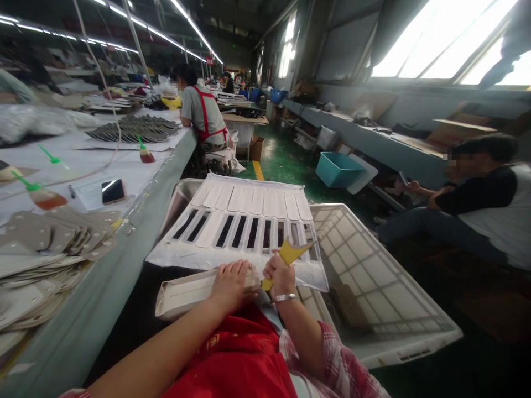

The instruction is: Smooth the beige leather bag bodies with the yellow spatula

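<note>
My left hand (232,282) lies over the right part of a long beige box-shaped piece (186,293) on my lap, its fingers bent around the upper side. My right hand (282,273) is closed around a yellow tool (292,252) with a flared, notched end pointing up and right. Just beyond both hands, a white board (166,254) rests across the bins. Pale rounded strips (244,199) fill its far row. In the near row, several dark slots lie open beside one strip (209,229).
A white plastic crate (398,331) stands at my right. On the left table (136,226) are stacked grey-beige pieces (62,229), a phone (113,191) and green-tipped bottles (45,196). One person (205,113) sits ahead, another (477,199) at right. A teal bin (338,169) is on the floor.
</note>
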Tool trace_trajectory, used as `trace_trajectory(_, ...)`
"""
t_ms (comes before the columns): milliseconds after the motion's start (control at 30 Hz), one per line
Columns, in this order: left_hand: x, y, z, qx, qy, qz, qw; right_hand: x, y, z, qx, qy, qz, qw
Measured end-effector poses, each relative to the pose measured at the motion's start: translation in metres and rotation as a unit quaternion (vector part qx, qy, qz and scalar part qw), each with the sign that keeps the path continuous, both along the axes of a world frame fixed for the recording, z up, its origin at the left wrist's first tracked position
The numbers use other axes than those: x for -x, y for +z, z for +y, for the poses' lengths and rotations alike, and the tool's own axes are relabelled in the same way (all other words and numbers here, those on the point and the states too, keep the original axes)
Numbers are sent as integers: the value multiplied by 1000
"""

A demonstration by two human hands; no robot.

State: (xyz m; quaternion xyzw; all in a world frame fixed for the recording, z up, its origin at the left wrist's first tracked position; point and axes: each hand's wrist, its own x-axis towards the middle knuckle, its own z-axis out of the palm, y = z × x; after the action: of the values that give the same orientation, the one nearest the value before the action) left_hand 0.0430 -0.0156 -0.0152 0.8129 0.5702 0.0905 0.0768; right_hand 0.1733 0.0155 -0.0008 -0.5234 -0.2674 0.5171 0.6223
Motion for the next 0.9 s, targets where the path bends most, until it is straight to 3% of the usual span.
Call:
trace_trajectory(133,-4,1,-1,28,10,3,1000,-35,1,-13,14,63,41,997)
trace_trajectory(333,-4,9,16,120,-25,-12,992,-39,-41,-44,65,179,48,981)
trace_trajectory(433,3,9,24,161,-59,-29,985,-35,-54,-54,80,196,62,975)
trace_trajectory(667,8,2,31,173,-87,-32,981,-29,-42,-53,66,214,31,974)
trace_trajectory(900,6,3,28,134,-91,-16,987,-14,-47,-48,84,208,-27,974)
